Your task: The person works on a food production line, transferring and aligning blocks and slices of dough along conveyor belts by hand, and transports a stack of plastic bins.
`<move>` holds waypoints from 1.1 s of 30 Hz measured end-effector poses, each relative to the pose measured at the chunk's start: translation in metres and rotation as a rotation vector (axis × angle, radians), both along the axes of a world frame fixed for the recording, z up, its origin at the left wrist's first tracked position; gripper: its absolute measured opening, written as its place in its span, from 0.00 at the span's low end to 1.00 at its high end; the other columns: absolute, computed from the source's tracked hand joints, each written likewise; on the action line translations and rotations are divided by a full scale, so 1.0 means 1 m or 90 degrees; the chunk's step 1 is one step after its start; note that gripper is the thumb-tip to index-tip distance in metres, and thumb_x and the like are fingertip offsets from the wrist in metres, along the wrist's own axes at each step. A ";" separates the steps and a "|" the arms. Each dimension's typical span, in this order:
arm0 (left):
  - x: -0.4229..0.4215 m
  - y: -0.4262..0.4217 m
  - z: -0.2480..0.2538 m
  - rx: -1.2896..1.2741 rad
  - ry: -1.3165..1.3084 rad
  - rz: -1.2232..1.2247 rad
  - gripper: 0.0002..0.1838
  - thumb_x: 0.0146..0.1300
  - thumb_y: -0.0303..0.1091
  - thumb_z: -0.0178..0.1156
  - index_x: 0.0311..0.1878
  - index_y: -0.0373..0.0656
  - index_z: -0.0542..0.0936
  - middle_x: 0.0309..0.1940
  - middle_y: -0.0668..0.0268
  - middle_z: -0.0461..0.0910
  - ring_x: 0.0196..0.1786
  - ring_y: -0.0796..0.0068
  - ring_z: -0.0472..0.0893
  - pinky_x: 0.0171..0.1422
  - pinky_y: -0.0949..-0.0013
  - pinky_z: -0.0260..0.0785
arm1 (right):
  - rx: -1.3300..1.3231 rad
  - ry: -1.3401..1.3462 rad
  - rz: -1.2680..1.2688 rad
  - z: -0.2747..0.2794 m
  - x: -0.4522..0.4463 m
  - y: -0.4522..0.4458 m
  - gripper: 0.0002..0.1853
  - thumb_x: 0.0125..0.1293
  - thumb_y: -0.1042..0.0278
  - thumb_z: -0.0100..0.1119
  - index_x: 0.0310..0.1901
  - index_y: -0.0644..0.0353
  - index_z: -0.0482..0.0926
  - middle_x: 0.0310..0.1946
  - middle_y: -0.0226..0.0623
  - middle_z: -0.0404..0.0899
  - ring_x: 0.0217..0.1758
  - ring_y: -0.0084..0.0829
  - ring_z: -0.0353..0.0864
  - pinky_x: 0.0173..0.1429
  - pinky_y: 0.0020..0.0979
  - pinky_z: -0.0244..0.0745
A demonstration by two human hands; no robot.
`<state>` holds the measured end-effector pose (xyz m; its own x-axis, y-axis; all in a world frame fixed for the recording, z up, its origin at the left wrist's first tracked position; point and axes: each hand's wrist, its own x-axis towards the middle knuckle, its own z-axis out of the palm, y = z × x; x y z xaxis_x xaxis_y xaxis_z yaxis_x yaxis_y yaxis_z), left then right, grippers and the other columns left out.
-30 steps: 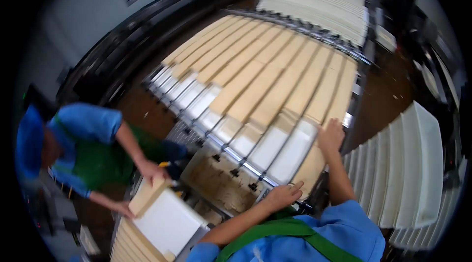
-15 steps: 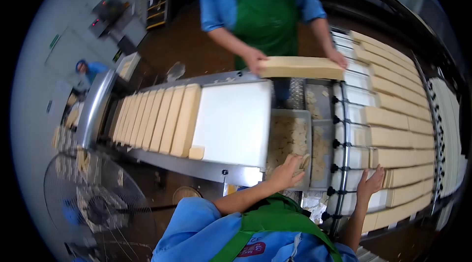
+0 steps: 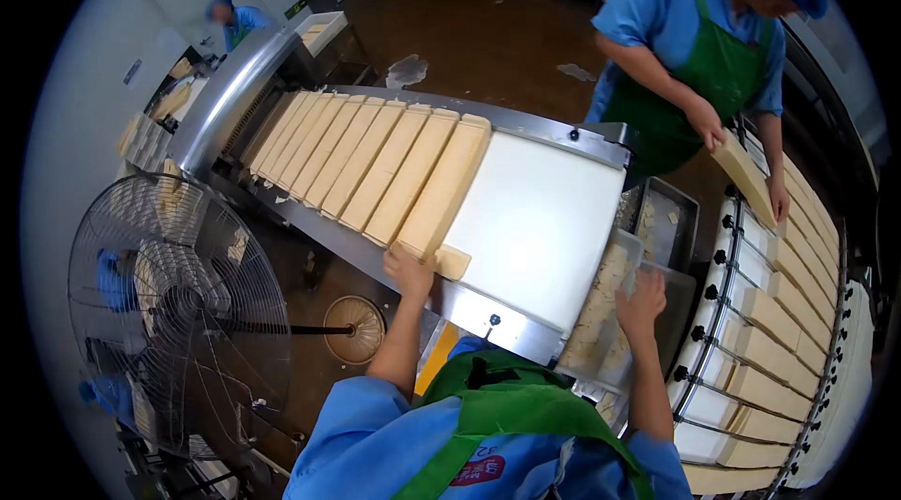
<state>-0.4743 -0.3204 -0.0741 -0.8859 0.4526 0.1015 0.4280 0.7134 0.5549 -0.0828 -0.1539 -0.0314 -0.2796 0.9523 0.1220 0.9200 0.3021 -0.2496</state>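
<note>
My left hand (image 3: 410, 272) is at the near end of the last long pale-yellow block (image 3: 455, 181) in a row on the white conveyor belt (image 3: 535, 218). Its fingers touch that end or lie right beside it, thumb apart. A small pale offcut (image 3: 452, 262) lies just right of this hand, against the block. My right hand (image 3: 642, 301), fingers apart and nothing in them, hovers over the grey bins beyond the belt's end. Thin pale scraps (image 3: 601, 298) fill the nearer bin (image 3: 627, 246).
A co-worker (image 3: 704, 59) in a green apron holds a long block (image 3: 743, 176) over the slatted rack (image 3: 699, 336) on the right, where more blocks lie. A large wire fan (image 3: 178, 303) stands at left. Another person (image 3: 236, 19) is at the far left.
My left hand has moved left from the scrap bin to the block row. My right hand has left the rack for the bins. The co-worker has carried the block to the rack; my view has turned.
</note>
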 end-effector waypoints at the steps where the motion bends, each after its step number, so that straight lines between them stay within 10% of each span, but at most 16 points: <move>1: -0.013 -0.002 0.000 -0.021 -0.057 0.053 0.46 0.43 0.38 0.74 0.62 0.30 0.59 0.59 0.39 0.59 0.62 0.40 0.59 0.68 0.51 0.53 | -0.026 0.016 0.015 0.002 -0.020 0.004 0.30 0.58 0.55 0.60 0.60 0.59 0.69 0.68 0.51 0.55 0.72 0.54 0.49 0.70 0.56 0.45; 14: -0.030 0.025 0.019 -0.054 -0.150 -0.187 0.50 0.44 0.42 0.73 0.63 0.27 0.54 0.49 0.38 0.65 0.51 0.38 0.70 0.56 0.50 0.68 | -0.106 -0.034 0.133 -0.031 -0.286 0.079 0.37 0.61 0.47 0.56 0.65 0.63 0.63 0.69 0.51 0.55 0.72 0.50 0.50 0.71 0.49 0.45; 24: -0.036 0.023 0.005 -0.130 -0.063 -0.281 0.54 0.49 0.55 0.65 0.64 0.21 0.51 0.49 0.39 0.65 0.49 0.41 0.72 0.54 0.50 0.68 | -0.165 -0.069 0.148 -0.004 -0.441 0.134 0.37 0.66 0.36 0.42 0.72 0.41 0.52 0.75 0.47 0.40 0.72 0.46 0.54 0.67 0.43 0.57; 33: -0.036 0.032 0.022 -0.169 -0.290 -0.303 0.50 0.50 0.47 0.67 0.63 0.29 0.46 0.51 0.38 0.60 0.41 0.38 0.76 0.43 0.49 0.74 | -0.310 -0.021 -0.090 0.034 -0.400 0.138 0.45 0.47 0.45 0.66 0.67 0.47 0.59 0.66 0.46 0.54 0.65 0.50 0.63 0.64 0.45 0.66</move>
<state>-0.5105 -0.2880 -0.0521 -0.5133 0.7593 -0.3999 0.4940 0.6425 0.5858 -0.4829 -0.0157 0.0025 -0.1405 0.9252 -0.3526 0.9532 0.0301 -0.3009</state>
